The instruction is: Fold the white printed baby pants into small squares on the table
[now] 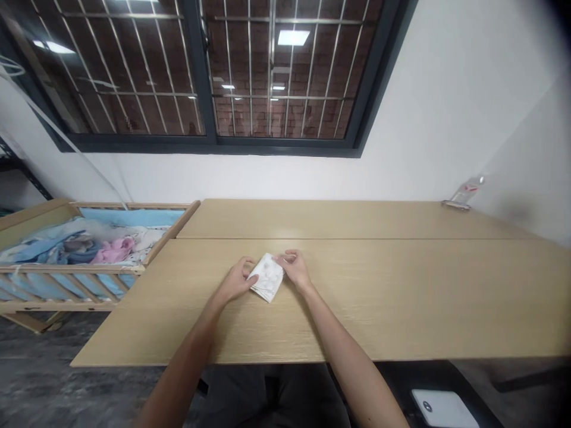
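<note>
A small folded white cloth with a faint pink print (268, 277) lies on the wooden table (401, 297) in front of me. My left hand (236, 280) rests against the cloth's left edge with its fingers curled onto it. My right hand (292, 267) pinches the cloth's upper right corner between thumb and fingers. Both forearms reach in from the bottom of the view.
A wooden baby cot (84, 255) filled with blue, pink and white clothes stands at the table's left end. A plastic bottle (466, 193) lies at the far right by the wall. A white device (444, 408) lies low on the right. A barred window (214, 71) fills the wall ahead.
</note>
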Motion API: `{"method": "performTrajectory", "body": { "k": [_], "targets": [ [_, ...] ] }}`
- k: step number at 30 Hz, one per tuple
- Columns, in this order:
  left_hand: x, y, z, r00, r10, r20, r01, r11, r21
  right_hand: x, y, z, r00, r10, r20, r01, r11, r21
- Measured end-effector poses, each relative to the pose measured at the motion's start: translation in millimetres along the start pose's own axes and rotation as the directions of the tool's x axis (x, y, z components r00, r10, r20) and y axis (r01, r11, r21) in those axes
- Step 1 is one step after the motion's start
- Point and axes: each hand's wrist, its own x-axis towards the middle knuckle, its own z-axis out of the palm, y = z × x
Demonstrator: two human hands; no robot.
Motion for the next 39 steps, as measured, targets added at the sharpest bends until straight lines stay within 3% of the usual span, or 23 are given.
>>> {"method": "performTrajectory", "body": {
  "k": [5,14,19,23,26,31,34,37,39],
  "targets": [
    [-4.7,6.5,-0.4,0.995,-0.023,0.101,0.014,0.995,0.095,1.9,13.1,2.2,0.991,-0.133,0.025,0.135,0.974,-0.180],
    [-4.6,11.3,0.1,0.995,-0.009,0.095,-0.016,0.966,0.258,4.9,20.3,5.0,0.974,-0.205,0.092,0.220,0.955,-0.197],
    [-3.6,17.0,-9.0,0.999,0.036,-0.029,-0.025,0.944,0.328,5.0,20.2,5.2,0.969,-0.217,0.121,0.236,0.956,-0.175],
    [-11.5,33.8,-12.5,0.988,0.078,-0.132,-0.023,0.926,0.376,6.2,24.2,7.1,0.966,-0.230,0.121,0.249,0.952,-0.178],
    [-31.7,52.0,3.0,0.982,0.090,-0.168,-0.013,0.911,0.411,7.7,27.0,7.0,0.959,-0.241,0.146,0.265,0.948,-0.174],
    [-76.9,73.2,60.3,0.952,0.146,-0.267,0.041,0.807,0.589,1.0,6.9,0.3,0.937,-0.305,0.172,0.345,0.887,-0.307],
    [-92.5,73.2,91.2,0.943,0.156,-0.294,0.102,0.706,0.701,-13.3,-23.1,-2.4,0.839,-0.425,0.340,0.540,0.734,-0.413],
    [-96.9,68.2,106.7,0.947,0.132,-0.294,0.138,0.659,0.739,-34.0,-50.7,-0.4,0.635,-0.386,0.669,0.720,0.608,-0.334],
    [-97.0,65.7,109.3,0.948,0.136,-0.287,0.135,0.647,0.751,-46.9,-60.1,1.7,0.492,-0.302,0.817,0.768,0.593,-0.243]
  ]
}}
